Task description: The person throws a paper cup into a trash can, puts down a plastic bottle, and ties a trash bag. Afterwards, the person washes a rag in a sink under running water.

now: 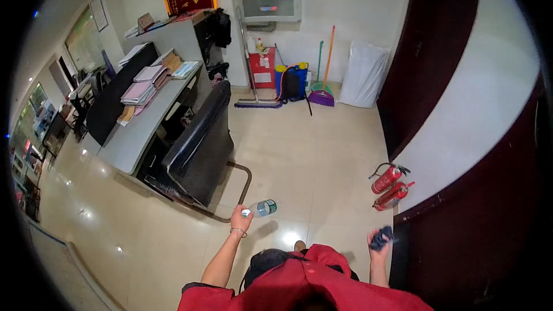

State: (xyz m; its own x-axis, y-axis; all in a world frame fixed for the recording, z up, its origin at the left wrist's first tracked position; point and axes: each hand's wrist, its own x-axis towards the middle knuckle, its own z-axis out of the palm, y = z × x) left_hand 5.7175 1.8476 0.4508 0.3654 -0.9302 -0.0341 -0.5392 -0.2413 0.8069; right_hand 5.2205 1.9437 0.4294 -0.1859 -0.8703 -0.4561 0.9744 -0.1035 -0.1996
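My left hand (240,219) is closed around the capped end of a clear plastic bottle (265,208), which points to the right with a green-and-white label showing. On the right, my right hand (375,243) grips a dark, crumpled cloth-like bundle (382,238). Both hands are out in front of my red top, well apart from each other. The bottle is near the metal leg of a black chair (201,144). Above my right hand, two red fire extinguishers (391,196) stand on the floor by the wall.
A desk (129,151) with stacked papers (144,85) is at the left. By the back wall are a wide mop (257,104), a blue sprayer (292,83), a purple broom (321,98), a red box (262,69) and a white wrapped panel (364,75). Dark doors (478,219) line the right.
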